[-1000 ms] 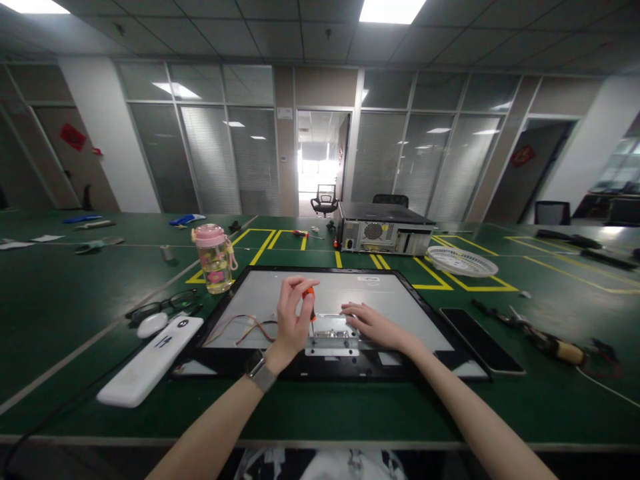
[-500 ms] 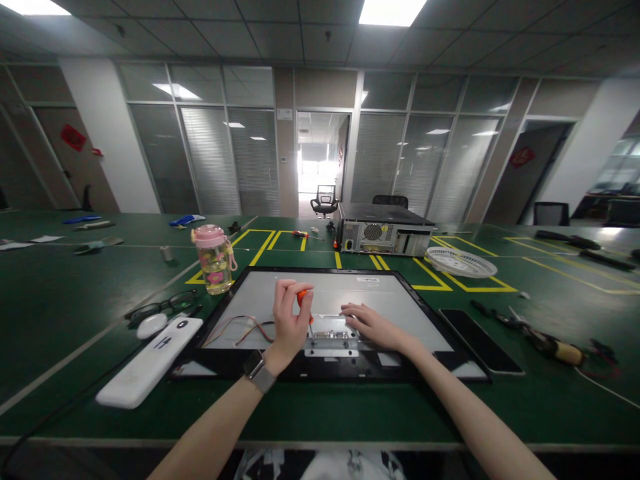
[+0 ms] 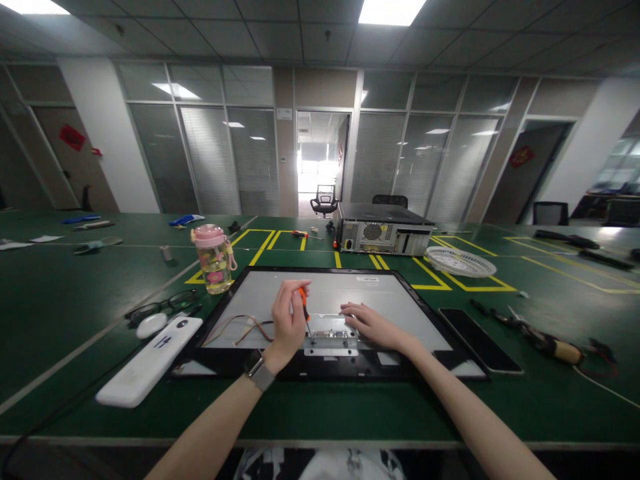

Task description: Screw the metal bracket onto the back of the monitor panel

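My left hand (image 3: 287,320), with a watch on its wrist, is closed round the orange handle of a screwdriver (image 3: 303,299). The screwdriver's shaft slants down to the left end of a silver metal bracket (image 3: 331,348). That bracket lies at the near edge of a flat display panel (image 3: 320,289) with a black frame, its grey side facing up. On the bracket's right end rests my right hand (image 3: 375,325), fingers stretched out and holding nothing. Thin coloured wires (image 3: 245,319) curl over the panel, left of my left hand.
A pink-lidded bottle (image 3: 213,261), glasses (image 3: 160,305) and a white oblong device (image 3: 150,363) sit left of the panel. A black phone (image 3: 480,340) lies at right. Beyond are a computer case (image 3: 385,230), a white basket (image 3: 460,262) and another screwdriver (image 3: 301,234).
My left hand has turned slightly about the screwdriver, its fingers straighter, and the handle stands at a slightly different tilt. My right hand stays on the bracket.
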The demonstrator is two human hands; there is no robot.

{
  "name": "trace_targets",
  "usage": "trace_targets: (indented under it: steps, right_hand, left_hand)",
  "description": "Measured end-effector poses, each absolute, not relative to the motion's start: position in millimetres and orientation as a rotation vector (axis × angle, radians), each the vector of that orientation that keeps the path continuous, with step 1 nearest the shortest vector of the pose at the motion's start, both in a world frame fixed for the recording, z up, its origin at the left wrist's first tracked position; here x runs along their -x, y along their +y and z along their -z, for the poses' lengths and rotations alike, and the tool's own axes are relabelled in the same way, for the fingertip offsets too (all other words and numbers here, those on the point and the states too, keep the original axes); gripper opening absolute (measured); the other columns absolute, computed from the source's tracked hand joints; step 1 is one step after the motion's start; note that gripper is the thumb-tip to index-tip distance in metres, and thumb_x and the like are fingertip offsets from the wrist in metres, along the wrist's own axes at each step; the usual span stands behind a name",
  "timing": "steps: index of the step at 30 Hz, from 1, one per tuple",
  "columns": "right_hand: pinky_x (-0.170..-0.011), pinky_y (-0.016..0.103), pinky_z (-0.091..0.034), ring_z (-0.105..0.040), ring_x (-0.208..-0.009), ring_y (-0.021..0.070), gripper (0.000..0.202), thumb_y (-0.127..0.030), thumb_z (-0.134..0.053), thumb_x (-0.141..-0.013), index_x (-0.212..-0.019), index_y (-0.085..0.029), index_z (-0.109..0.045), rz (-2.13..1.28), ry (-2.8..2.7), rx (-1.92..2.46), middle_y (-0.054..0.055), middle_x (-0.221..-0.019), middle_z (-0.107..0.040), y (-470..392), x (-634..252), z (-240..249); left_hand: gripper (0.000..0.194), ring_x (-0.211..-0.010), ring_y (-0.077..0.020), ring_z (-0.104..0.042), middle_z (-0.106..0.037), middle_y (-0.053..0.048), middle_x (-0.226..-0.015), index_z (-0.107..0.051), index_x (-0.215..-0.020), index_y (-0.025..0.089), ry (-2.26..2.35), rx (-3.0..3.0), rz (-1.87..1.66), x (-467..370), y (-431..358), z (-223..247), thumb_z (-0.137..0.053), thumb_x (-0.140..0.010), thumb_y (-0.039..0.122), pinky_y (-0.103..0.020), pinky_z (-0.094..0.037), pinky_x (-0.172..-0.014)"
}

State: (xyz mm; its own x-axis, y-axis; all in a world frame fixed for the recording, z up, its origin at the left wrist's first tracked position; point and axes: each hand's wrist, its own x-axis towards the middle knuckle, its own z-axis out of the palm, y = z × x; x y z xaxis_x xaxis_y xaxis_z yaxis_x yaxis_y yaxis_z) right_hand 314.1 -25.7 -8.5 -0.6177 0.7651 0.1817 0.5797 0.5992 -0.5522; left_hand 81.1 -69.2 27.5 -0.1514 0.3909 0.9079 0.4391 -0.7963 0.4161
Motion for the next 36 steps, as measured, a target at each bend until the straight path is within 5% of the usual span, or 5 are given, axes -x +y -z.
trace_targets:
  steps: [5,11,17,22,36]
  right_hand:
    - [-0.115,0.05,-0.027,-0.047,-0.132,0.0262,0.043,-0.049,-0.038,-0.099,-0.122,-0.022,-0.062,-0.612,-2.439,1.076,0.011,-0.138,-0.057,-25.0,-314.2,9.3]
    - [-0.116,0.05,-0.027,-0.046,-0.133,0.0258,0.043,-0.049,-0.038,-0.099,-0.123,-0.023,-0.062,-0.607,-2.432,1.09,0.01,-0.137,-0.058,-26.5,-313.3,9.1]
    - [-0.115,0.049,-0.027,-0.045,-0.134,0.0259,0.044,-0.048,-0.038,-0.099,-0.124,-0.021,-0.062,-0.595,-2.434,1.104,0.011,-0.139,-0.057,-28.8,-312.2,7.4]
    - [-0.115,0.048,-0.03,-0.048,-0.131,0.0265,0.047,-0.049,-0.036,-0.099,-0.125,-0.02,-0.062,-0.56,-2.448,1.094,0.012,-0.138,-0.057,-26.6,-312.4,9.9]
    - [-0.114,0.05,-0.03,-0.048,-0.131,0.0277,0.047,-0.049,-0.036,-0.099,-0.125,-0.02,-0.061,-0.573,-2.447,1.106,0.013,-0.14,-0.055,-30.3,-310.5,6.0]
  left_hand:
    - [0.015,-0.078,-0.0136,-0.055,-0.053,-0.003,-0.091,-0.068,-0.099,0.021,-1.001,1.965,2.05,-81.1,-68.4,-26.2,-0.056,-0.093,0.028,-0.027,-0.048,-0.072]
    - [0.028,-0.083,-0.0159,-0.059,-0.06,-0.005,-0.091,-0.064,-0.11,0.02,-1.021,2.051,2.089,-82.4,-69.6,-24.9,-0.037,-0.101,0.025,-0.029,-0.049,-0.075]
    - [0.017,-0.077,-0.0137,-0.056,-0.053,-0.003,-0.09,-0.068,-0.103,0.022,-0.995,1.999,2.016,-81.7,-69.5,-25.7,-0.054,-0.094,0.029,-0.028,-0.049,-0.073]
    - [0.031,-0.082,-0.0156,-0.059,-0.061,-0.005,-0.09,-0.064,-0.108,0.02,-1.013,2.061,2.051,-81.3,-70.2,-26.3,-0.033,-0.101,0.022,-0.028,-0.049,-0.073]
    - [0.02,-0.082,-0.0158,-0.059,-0.06,-0.004,-0.091,-0.065,-0.102,0.021,-0.982,2.063,2.01,-81.6,-69.8,-27.0,-0.047,-0.097,0.029,-0.029,-0.05,-0.074]
